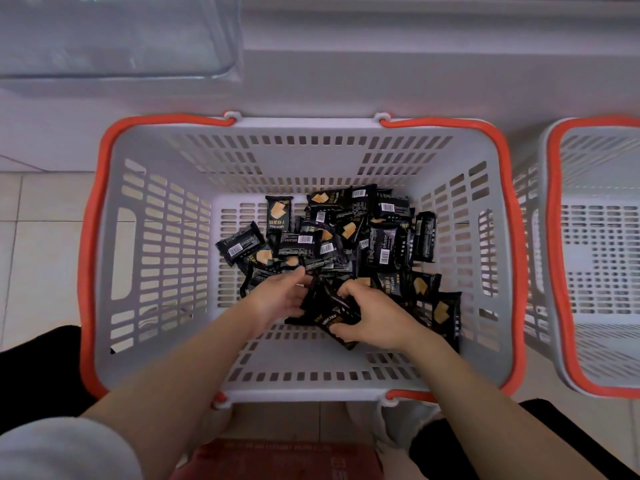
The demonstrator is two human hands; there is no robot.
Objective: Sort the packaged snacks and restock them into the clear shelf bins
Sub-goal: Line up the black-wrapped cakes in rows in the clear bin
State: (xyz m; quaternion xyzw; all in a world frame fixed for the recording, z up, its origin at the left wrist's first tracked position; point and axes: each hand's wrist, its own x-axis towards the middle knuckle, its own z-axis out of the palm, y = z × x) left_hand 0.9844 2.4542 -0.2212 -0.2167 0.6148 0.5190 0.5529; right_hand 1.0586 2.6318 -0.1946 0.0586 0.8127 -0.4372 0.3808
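A second grey basket with an orange rim [554,237] stands on the pale tiled floor [41,216].

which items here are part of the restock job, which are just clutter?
Job:
- black snack packets
- grey basket holding them
- left hand and right hand, both gripping packets
- clear shelf bin, upper left

Just around:
- second basket, right
- red box near the bottom edge
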